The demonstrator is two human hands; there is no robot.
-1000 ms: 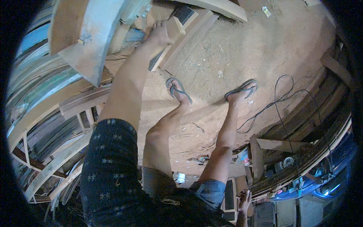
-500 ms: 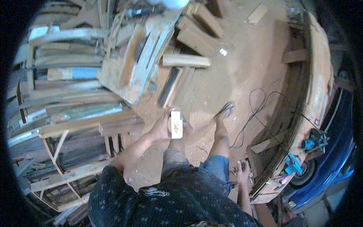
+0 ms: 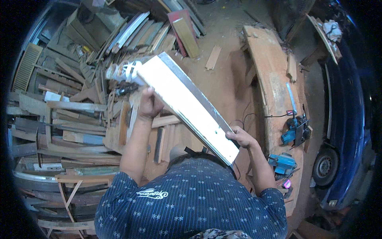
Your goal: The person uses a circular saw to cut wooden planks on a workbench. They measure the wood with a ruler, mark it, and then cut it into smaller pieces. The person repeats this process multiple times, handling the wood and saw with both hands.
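Note:
A long wooden board (image 3: 189, 105) lies slantwise before my chest, its broad face glaring white and its far long edge darker. My left hand (image 3: 150, 104) grips the near edge close to the far-left end, thumb on top. Closer to me, my right hand (image 3: 242, 137) is closed on the far edge near the right end, its thumb over the face. The fingers of both hands are partly hidden beneath the board.
To the right runs a long wooden workbench (image 3: 274, 87) bearing two blue power tools, one (image 3: 282, 163) nearer and one (image 3: 292, 133) farther, with a cable. A blue car (image 3: 346, 127) stands beyond it. Stacked lumber (image 3: 75, 131) fills the left side.
The board, earlier seen end-on in my left hand, is now raised and turned with its broad face showing. My right hand has come up from low on the right and gripped it.

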